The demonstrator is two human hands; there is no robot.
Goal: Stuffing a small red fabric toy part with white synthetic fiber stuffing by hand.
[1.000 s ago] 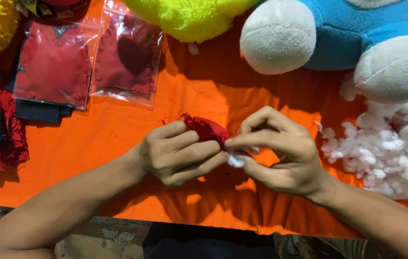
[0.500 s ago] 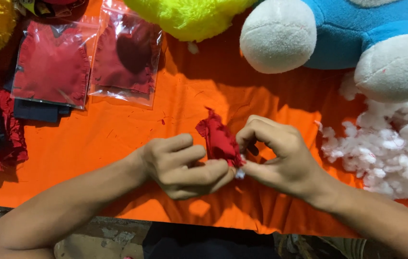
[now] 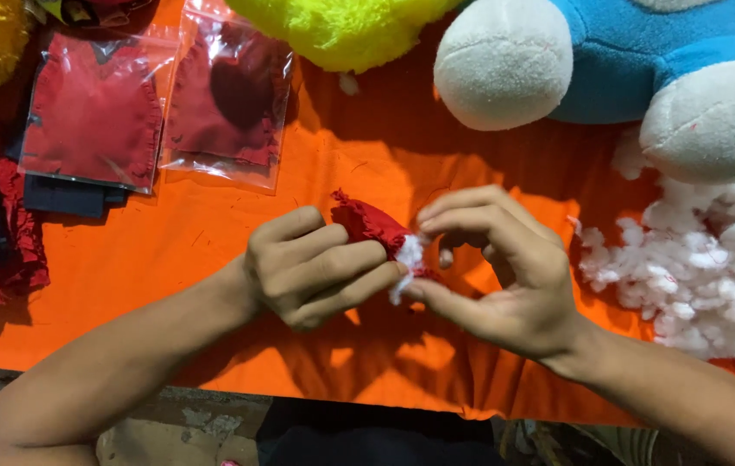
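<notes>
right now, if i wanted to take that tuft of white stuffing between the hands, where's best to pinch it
Pinch the white stuffing tuft at its loose lower end, coming from below on the near side. That end hangs free under the red fabric piece; its top sits between the left hand and the right hand, so those sides are blocked.

- Bare orange cloth (image 3: 212, 259) lies open to the left of the left hand (image 3: 315, 267) and along the near edge of the table.
- White stuffing pile (image 3: 695, 267) crowds the right hand (image 3: 505, 276) on its right.
- The blue plush toy (image 3: 643, 69) and yellow-green plush (image 3: 341, 30) block the far side.
- Two plastic bags of red cloth (image 3: 160, 108) fill the far left.
</notes>
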